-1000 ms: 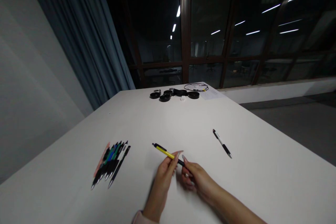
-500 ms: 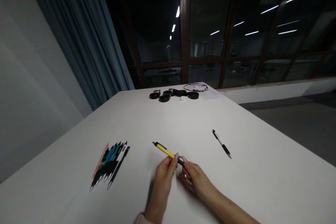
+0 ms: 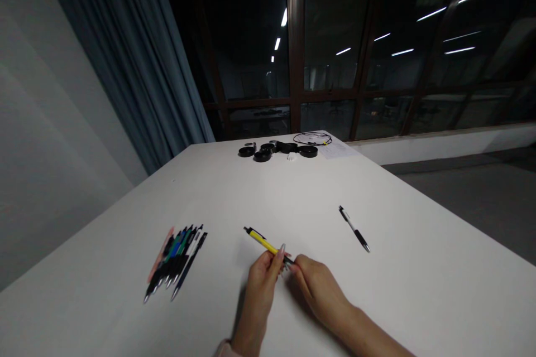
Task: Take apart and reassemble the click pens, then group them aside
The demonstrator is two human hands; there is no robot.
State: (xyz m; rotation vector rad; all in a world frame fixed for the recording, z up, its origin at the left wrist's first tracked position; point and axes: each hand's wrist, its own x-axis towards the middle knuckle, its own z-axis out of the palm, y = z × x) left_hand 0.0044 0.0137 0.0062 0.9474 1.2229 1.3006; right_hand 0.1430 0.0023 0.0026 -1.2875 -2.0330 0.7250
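Observation:
A yellow pen (image 3: 262, 240) with a black clip and dark grip slants over the table, its button end pointing up and left. My left hand (image 3: 262, 279) is closed on the pen's middle, thumb on top. At the lower, tip end my right hand (image 3: 320, 287) is closed, its fingers curled around the front of the pen; the tip itself is hidden. On the right lies a white pen (image 3: 354, 228) with a black grip. To the left, several pens (image 3: 180, 256) in black, green, blue and white lie side by side, with a pinkish strip (image 3: 161, 255) along their left edge.
Black round rolls (image 3: 262, 155) and a coiled black cable (image 3: 312, 139) sit at the far end of the white table (image 3: 259, 195), beside a paper sheet (image 3: 337, 149). A blue curtain (image 3: 138, 56) hangs at the left, near dark windows.
My right hand has turned over at the pen's tip end, its fingers now curled with the knuckles up. My left hand and the yellow pen stay nearly in place.

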